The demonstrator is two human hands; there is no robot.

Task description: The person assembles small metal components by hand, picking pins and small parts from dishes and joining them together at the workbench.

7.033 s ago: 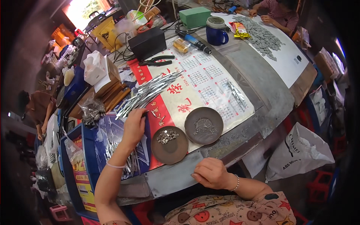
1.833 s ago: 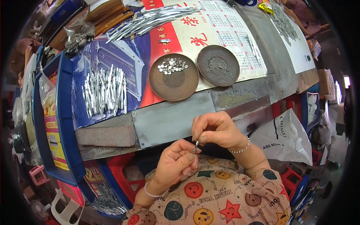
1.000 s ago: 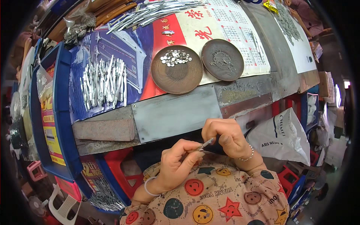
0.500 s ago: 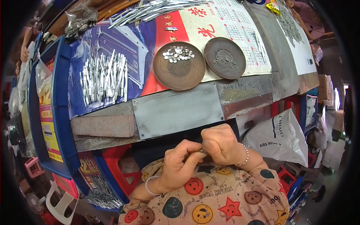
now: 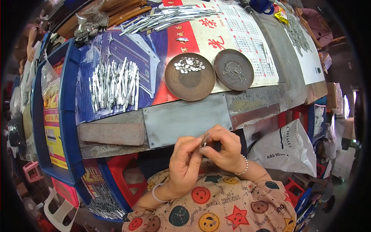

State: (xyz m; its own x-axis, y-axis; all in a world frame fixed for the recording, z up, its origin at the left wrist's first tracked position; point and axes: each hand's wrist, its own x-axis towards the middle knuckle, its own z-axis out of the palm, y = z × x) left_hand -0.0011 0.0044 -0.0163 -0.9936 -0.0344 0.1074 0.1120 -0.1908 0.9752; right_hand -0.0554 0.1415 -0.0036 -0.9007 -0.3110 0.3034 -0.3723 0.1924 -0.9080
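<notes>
Both hands meet in front of my body, just off the near edge of the workbench. My left hand (image 5: 184, 164) is closed, its fingertips pinched at a small metal piece (image 5: 205, 139). From the other side my right hand (image 5: 225, 151) pinches the same piece between thumb and forefinger. The piece's exact kind is too small to tell, and fingers partly cover it. Just beyond the hands lies a grey metal plate (image 5: 189, 118). Behind it stand a round brown dish (image 5: 189, 91) with shiny silver discs (image 5: 189, 65) and a darker dish (image 5: 228, 84) with small thin metal pins (image 5: 234, 69).
Slim silver metal strips (image 5: 116, 87) lie in a pile at left, with more strips (image 5: 170, 18) at the back. A wooden block (image 5: 112, 134) sits along the near edge. A blue crate (image 5: 71, 127) stands left; a white plastic sack (image 5: 286, 149) is at right.
My hands have turned, with the right fingers opening out from a tighter fist, so the metal piece now shows upright between the fingertips. The whole view has shifted slightly.
</notes>
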